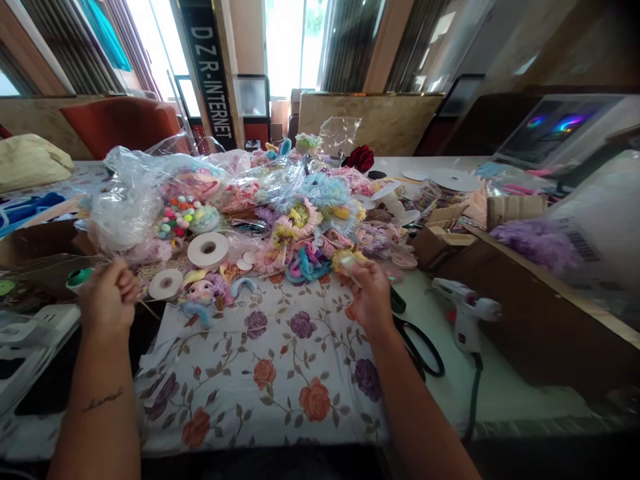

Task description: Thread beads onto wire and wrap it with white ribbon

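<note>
My left hand (109, 297) is curled into a fist at the left of the flowered cloth (270, 373), close to a white ribbon spool (165, 283); what it grips, if anything, is hidden. My right hand (369, 297) is closed in a pinch on a small pale piece with yellow trim (350, 261), held just in front of the heap of coloured craft pieces (300, 220). A small doll head with purple hair (205, 291) lies on the cloth between my hands.
Black-handled scissors (423, 347) and a white glue gun (467, 312) lie right of my right hand. Open cardboard boxes (525, 293) stand at right, one with purple fluff. Clear plastic bags (135, 193) of trinkets fill the back left. A larger white spool (208, 249) sits near the heap.
</note>
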A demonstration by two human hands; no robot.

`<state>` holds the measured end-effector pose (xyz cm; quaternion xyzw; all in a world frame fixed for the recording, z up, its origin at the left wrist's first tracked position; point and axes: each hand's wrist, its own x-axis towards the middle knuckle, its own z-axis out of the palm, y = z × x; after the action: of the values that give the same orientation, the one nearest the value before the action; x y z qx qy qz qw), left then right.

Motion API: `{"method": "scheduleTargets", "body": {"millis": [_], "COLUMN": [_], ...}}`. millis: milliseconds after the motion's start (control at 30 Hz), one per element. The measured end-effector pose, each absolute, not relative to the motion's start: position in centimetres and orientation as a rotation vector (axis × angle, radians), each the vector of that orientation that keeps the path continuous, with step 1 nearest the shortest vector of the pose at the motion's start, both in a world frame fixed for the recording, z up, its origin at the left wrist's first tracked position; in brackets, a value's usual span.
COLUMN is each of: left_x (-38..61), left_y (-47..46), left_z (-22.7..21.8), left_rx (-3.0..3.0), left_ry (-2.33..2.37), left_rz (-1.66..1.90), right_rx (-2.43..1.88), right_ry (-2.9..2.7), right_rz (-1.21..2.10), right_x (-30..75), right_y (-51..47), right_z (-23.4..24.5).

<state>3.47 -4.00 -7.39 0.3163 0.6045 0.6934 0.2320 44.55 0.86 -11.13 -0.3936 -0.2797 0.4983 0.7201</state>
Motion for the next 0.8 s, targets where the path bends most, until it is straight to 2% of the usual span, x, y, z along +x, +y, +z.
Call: {"method": "scheduleTargets", "body": {"millis": [100, 167, 233, 300, 400, 467, 567, 700, 800], "left_x": [6.7, 9.5, 12.9, 16.9, 22.8, 25.8, 27.7, 27.0, 26.0], "left_y": [-3.8, -3.7, -3.5, -3.3, -3.1, -3.0, -3.5, -5.4, -6.8], "left_z": [-6.2, -5.8, -6.0, -6.8, -8.9, -10.1, -10.7, -10.2, -10.2], "left_rx": [1.259, 1.670, 1.946, 2.067, 2.115, 2.058, 1.998, 2.103, 2.178], "left_ry": [1.689, 1.791, 1.929, 1.757, 1.261, 1.150, 1.222, 1.092, 1.027], "left_rz": [1.210, 0.872, 1.032, 1.206, 0.942, 0.794, 0.644, 0.690, 0.679], "right_rx": [-0.863, -0.865, -0.837, -0.776, -0.709, -0.730, -0.918, -1.249, -1.349], "right_ry": [-0.859, -0.922, -0.912, -0.882, -0.899, -0.940, -1.078, -1.361, -1.475], "right_rz": [1.256, 1.300, 1.348, 1.402, 1.433, 1.385, 1.107, 0.615, 0.569], "right_x": [43.0, 42.6, 42.5, 42.4, 42.1, 42.1, 42.6, 43.0, 42.5], "right_y": [0.4, 0.1, -0.1, -0.3, -0.6, -0.6, -0.1, 0.5, 0.4], "right_z": [-11.6, -11.8, -11.8, -11.7, -11.6, -11.9, -12.7, -13.8, -14.3]}}
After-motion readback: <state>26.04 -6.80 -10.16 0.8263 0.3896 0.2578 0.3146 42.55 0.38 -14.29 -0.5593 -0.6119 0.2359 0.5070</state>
